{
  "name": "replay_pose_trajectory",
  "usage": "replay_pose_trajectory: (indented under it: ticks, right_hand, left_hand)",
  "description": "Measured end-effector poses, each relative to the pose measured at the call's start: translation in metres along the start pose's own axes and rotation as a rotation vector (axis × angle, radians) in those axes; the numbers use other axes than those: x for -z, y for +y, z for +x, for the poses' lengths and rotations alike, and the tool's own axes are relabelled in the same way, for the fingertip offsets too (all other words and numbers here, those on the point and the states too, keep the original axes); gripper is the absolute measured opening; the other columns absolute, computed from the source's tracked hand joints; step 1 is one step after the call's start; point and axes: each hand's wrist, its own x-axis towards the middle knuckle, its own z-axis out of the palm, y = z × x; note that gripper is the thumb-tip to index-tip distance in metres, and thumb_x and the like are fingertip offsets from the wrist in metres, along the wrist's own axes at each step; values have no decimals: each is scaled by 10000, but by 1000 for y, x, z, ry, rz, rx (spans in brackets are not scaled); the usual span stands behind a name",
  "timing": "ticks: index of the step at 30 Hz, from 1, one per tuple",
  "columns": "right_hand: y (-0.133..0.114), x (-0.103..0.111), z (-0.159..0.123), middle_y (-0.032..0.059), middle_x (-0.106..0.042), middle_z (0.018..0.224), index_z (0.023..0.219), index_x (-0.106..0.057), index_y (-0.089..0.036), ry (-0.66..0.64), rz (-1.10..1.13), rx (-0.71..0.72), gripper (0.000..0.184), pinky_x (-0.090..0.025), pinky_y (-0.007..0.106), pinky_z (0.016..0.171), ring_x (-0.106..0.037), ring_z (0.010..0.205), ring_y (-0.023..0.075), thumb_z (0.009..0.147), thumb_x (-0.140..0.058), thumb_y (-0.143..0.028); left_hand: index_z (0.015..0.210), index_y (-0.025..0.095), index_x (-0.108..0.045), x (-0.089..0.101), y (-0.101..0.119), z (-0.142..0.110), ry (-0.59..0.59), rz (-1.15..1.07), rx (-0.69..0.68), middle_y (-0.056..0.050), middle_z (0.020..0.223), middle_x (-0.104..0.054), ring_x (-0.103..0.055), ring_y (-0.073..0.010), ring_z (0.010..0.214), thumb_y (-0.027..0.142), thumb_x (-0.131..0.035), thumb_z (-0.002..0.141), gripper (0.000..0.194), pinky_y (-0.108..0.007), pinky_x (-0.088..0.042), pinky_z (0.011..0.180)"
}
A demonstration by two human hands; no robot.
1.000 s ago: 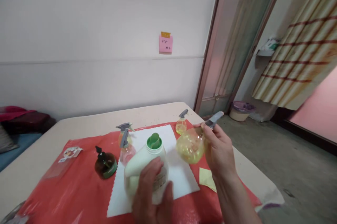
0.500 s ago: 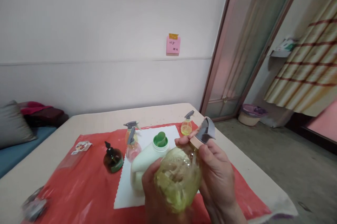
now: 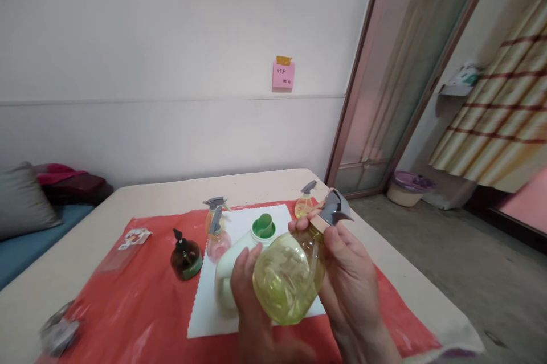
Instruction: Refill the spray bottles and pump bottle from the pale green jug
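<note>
right hand (image 3: 352, 273) clamped on yellow spray bottle (image 3: 288, 278) at its neck, left hand (image 3: 252, 295) by its body, grip unclear; gray trigger head (image 3: 335, 208) on, white jug (image 3: 233, 267) uncapped.

Yellow bottle (image 3: 290, 278) in right grip (image 3: 348, 267), left grip (image 3: 251, 298) seemingly touching

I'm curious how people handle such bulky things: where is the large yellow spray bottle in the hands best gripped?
Probably by the narrow neck, just below the grey spray head, coming from the right, as the right hand does. The yellow bottle is tilted, neck up and to the right, and its wide, rounded body looks harder to wrap one hand around.
</note>
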Motion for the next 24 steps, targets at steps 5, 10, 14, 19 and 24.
replay_pose_trajectory:
  ticks: [5,10,14,19,24]
  right_hand:
    - [-1,-7,-6,66,-763,926,975,-777,-216,-1,26,-40,301,-587,385,877,-715,888,218,822,-791,-475]
    - [-16,0,6,32,-776,956,998,-776,-240,32,46,127,275,-552,381,1003,-723,951,189,801,-825,-425]
    - [-30,10,19,19,-771,1060,970,-762,-254,158,82,245,250,-551,387,1034,-707,1088,188,808,-822,-435]
    - [-38,17,25,16,-767,1143,958,-749,-253,321,90,369,166,-552,359,1047,-700,1144,169,858,-788,-380]
    - [-38,26,29,27,-773,1130,956,-735,-242,395,97,409,136,-554,385,1048,-711,1134,178,891,-753,-361]
  left_hand:
    - [1174,362,-504,-4,-16,6,371,410,-692,-77,1344,-580,-597,-361,1240,356,-948,536,778,-549,-559,1009]
    - [1253,318,-493,4,11,1,-23,26,-85,-60,1118,-688,-706,-289,943,536,-883,599,792,-397,-610,757]
    - [1217,339,-464,15,27,10,-89,-189,64,-53,1169,-692,-714,-298,938,612,-888,521,859,-313,-568,586]
    - [1295,309,-479,26,51,34,88,-95,86,-87,1329,-664,-675,-338,1141,597,-681,755,644,-313,-583,622]
    - [1320,236,-544,44,73,58,193,19,-37,-118,1350,-651,-633,-352,1224,534,-514,880,532,-370,-609,760]
